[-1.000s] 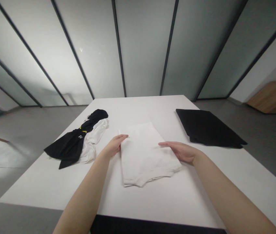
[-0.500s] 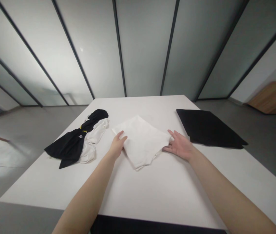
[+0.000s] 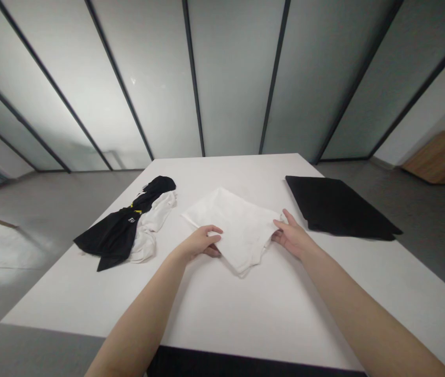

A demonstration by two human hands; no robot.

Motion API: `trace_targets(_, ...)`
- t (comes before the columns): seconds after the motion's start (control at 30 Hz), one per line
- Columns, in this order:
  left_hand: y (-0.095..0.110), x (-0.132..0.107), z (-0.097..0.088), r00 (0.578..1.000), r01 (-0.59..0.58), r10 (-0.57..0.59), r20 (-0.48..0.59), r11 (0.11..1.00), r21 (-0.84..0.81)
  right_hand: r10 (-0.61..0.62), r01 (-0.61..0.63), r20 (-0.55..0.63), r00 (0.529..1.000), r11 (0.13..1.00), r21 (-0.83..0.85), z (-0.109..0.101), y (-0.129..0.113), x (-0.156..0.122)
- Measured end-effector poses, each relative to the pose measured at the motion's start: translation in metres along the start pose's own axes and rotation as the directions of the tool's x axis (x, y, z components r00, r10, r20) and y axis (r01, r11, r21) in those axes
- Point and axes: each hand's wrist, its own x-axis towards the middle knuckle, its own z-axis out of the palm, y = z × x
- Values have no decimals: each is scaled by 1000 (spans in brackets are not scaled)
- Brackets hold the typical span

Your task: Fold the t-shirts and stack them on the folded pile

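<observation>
A folded white cloth (image 3: 240,228) lies turned cornerwise in the middle of the white table, one corner toward me. My left hand (image 3: 202,242) has the cloth's near left edge between its upper fingers and the lower ones curled beneath. At the right corner, my right hand (image 3: 292,235) pinches the fabric, its thumb side on top and other fingers below. Part of the fingers of both hands is hidden by the cloth. Whether the cloth is a garment cannot be made out.
Left on the white table (image 3: 222,319) lie a crumpled black garment (image 3: 108,235) with white lettering and a rumpled white garment (image 3: 146,243) beside it. A flat black folded fabric (image 3: 336,207) lies at the right. Frosted panels (image 3: 234,78) stand behind the table.
My left hand has moved right and nearer to me along the cloth's edge. My right hand has shifted slightly right. The cloth's near corner has swung to the right.
</observation>
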Motion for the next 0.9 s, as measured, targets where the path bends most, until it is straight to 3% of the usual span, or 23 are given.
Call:
trace_targets(0.23, 8, -15, 10, 972, 40, -68, 225, 991, 127, -91, 89, -101, 991, 996, -16, -1, 5, 5)
trace_targets(0.37, 10, -23, 17, 923, 57, -96, 374, 992, 113, -103, 102, -109, 989, 995, -19, 1, 1, 5)
trace_targets(0.57, 13, -29, 18, 843, 99, -159, 514, 985, 143, 46, -33, 115, 992, 993, -111, 1, -20, -13)
trace_targets(0.67, 14, -29, 12, 837, 38, -77, 542, 996, 82, 125, -80, 229, 965, 977, -197, -2, -25, -22)
trace_targets(0.73, 14, -25, 8, 877, -61, 68, 475, 998, -30, 161, -109, 258, 953, 973, -205, -1, -24, -25)
trace_targets(0.8, 14, -17, 6, 934, -230, 259, 247, 963, -142, 128, -100, 222, 967, 986, -131, 2, -19, -23)
trace_targets(0.83, 13, -12, 4, 934, -333, 346, 85, 932, -141, 86, -75, 171, 982, 994, -74, 5, -16, -21)
trace_targets(0.87, 12, -7, 3, 902, -430, 425, -79, 899, -76, 43, -42, 100, 994, 999, -14, 7, -13, -18)
trace_targets(0.9, 11, -3, 2, 838, -504, 503, -210, 862, 54, 8, -9, 16, 1000, 999, 43, 10, -10, -15)
